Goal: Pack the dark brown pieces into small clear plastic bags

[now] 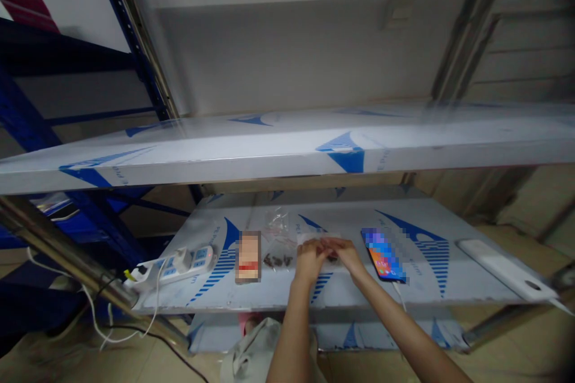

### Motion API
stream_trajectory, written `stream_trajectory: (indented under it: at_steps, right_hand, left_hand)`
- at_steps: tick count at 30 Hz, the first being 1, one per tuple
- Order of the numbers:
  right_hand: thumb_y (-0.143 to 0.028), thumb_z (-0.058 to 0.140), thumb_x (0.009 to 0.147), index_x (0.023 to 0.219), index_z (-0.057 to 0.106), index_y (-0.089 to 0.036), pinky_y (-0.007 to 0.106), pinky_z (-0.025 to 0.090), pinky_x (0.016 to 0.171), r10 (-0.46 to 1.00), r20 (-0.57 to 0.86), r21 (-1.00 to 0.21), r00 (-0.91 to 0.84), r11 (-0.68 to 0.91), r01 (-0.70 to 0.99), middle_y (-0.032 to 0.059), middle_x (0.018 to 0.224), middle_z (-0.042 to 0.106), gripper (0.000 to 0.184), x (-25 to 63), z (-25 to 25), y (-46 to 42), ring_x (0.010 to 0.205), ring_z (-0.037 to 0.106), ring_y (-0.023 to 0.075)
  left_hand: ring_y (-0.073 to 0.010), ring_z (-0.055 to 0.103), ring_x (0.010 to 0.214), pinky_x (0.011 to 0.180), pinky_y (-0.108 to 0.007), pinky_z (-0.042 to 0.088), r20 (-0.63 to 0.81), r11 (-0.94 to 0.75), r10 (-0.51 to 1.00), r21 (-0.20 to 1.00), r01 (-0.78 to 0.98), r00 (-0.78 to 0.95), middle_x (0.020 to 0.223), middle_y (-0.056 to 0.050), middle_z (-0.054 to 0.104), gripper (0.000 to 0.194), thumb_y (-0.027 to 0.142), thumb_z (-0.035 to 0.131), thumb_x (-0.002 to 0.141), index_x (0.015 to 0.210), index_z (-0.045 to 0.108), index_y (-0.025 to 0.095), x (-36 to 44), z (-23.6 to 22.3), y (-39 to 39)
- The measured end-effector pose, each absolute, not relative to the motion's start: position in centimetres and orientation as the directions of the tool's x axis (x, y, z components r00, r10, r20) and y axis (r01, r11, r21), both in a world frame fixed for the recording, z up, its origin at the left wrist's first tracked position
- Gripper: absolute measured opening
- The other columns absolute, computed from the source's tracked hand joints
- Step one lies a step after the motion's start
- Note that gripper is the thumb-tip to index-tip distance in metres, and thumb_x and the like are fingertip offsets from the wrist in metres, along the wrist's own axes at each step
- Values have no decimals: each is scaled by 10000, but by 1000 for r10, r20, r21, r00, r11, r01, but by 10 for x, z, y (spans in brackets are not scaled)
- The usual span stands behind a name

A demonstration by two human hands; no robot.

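My left hand [309, 256] and my right hand [344, 252] meet over the middle of the lower shelf [341, 293]. Both have fingers bent and pinched together, tips nearly touching. What they hold is hidden and too small to make out. A pale, see-through sheet or bag [320, 237] lies just behind the fingers, and something dark shows under my right hand. Left of my hands, several small dark pieces [278, 260] lie in or on see-through plastic. Behind them is a crumpled see-through bag [277, 221].
A blurred-out flat rectangle [248, 257] lies to the left; a lit phone [384, 254] with a cable lies right. A white power strip [175, 266] and a long white device [505, 269] sit at the sides. The upper shelf [269, 158] overhangs the back.
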State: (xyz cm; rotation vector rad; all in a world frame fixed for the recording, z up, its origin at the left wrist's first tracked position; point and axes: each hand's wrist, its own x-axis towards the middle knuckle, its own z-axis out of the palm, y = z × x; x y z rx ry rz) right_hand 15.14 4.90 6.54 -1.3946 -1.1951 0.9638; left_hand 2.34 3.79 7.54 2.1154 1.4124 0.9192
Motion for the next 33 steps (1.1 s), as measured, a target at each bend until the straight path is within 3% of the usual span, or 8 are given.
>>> stream_trajectory:
  at_steps: [4, 8, 10, 14, 18, 22, 26, 33]
  right_hand:
    - [-590, 440, 652, 730, 686, -152, 368, 486, 707, 989, -114, -993, 92, -113, -13, 121, 791, 679, 509, 153, 58, 52, 756, 632, 262]
    - [-651, 370, 675, 752, 689, -165, 386, 430, 841, 997, -19, -998, -70, -23, -61, 114, 886, 665, 586, 156, 54, 55, 885, 602, 259]
    - [-655, 394, 659, 764, 685, -160, 397, 428, 845, 998, 21, -1000, -55, 20, -19, 120, 891, 664, 583, 157, 55, 53, 882, 602, 260]
    - [-548, 593, 561, 815, 672, -168, 393, 456, 796, 988, 136, -980, 71, 123, 155, 115, 888, 666, 464, 160, 56, 46, 831, 612, 255]
    - [-477, 647, 517, 755, 674, -157, 361, 484, 721, 985, 156, -979, 67, 146, 144, 112, 838, 673, 399, 161, 54, 42, 761, 621, 239]
    - [-469, 635, 518, 700, 671, -148, 308, 484, 564, 993, 85, -990, 83, 74, 123, 88, 712, 673, 371, 162, 51, 46, 615, 606, 205]
    - [-489, 629, 504, 639, 659, -128, 267, 442, 470, 994, 7, -996, 108, -2, 88, 51, 553, 627, 386, 162, 51, 48, 498, 558, 166]
    - [-528, 607, 523, 582, 652, -139, 272, 450, 492, 993, 17, -994, 113, 5, 105, 53, 550, 625, 395, 163, 60, 42, 513, 558, 169]
  left_hand:
    - [-184, 518, 872, 824, -316, 339, 283, -368, 929, 628, 686, 240, 855, -53, 608, 225, 351, 458, 785, 803, 591, 170, 24, 73, 41]
    - [-197, 517, 920, 833, -323, 340, 229, -322, 946, 605, 728, 229, 940, -81, 606, 245, 268, 395, 815, 932, 578, 154, 24, 72, 45]
    - [-187, 528, 906, 827, -314, 346, 204, -329, 944, 619, 713, 259, 949, -72, 612, 261, 209, 357, 822, 949, 581, 161, 23, 72, 46]
    - [-179, 545, 844, 819, -306, 353, 204, -364, 929, 664, 653, 310, 832, -40, 641, 209, 189, 426, 782, 796, 634, 179, 22, 72, 48]
    - [-195, 545, 835, 793, -303, 375, 226, -331, 943, 678, 656, 243, 832, -72, 636, 173, 250, 535, 717, 804, 646, 151, 24, 70, 47]
    - [-197, 545, 812, 789, -309, 379, 254, -345, 938, 648, 678, 235, 789, -69, 635, 188, 280, 566, 694, 804, 649, 153, 26, 68, 47]
    - [-184, 537, 835, 824, -310, 360, 260, -385, 923, 644, 661, 284, 816, -48, 637, 174, 271, 531, 728, 831, 641, 184, 25, 70, 46]
    - [-175, 533, 851, 831, -294, 336, 162, -404, 904, 631, 662, 397, 841, -36, 639, 255, 227, 380, 803, 854, 628, 205, 26, 80, 44]
